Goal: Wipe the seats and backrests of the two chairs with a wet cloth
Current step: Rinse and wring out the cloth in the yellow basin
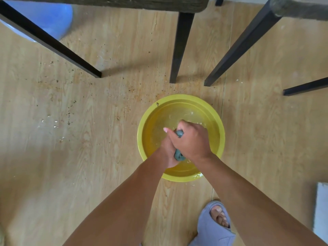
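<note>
A grey-green cloth (pixel 179 155) is bunched into a twisted roll over the yellow basin (pixel 150 114), which holds water. My right hand (pixel 192 141) is clenched around the cloth's upper part. My left hand (pixel 167 153) grips it from below, mostly hidden under the right hand. Only short ends of the cloth show between the fists. One chair's dark seat edge (pixel 124 3) and black legs (pixel 181 47) stand at the top. A second chair (pixel 301 8) with black legs stands at the top right.
The wood-pattern floor (pixel 79 121) is speckled with crumbs and dirt to the left of the basin. A blue round object (pixel 51 16) sits at the top left behind a chair leg. My foot in a grey slipper (pixel 213 226) is at the bottom. A pale panel (pixel 322 210) lies at the right edge.
</note>
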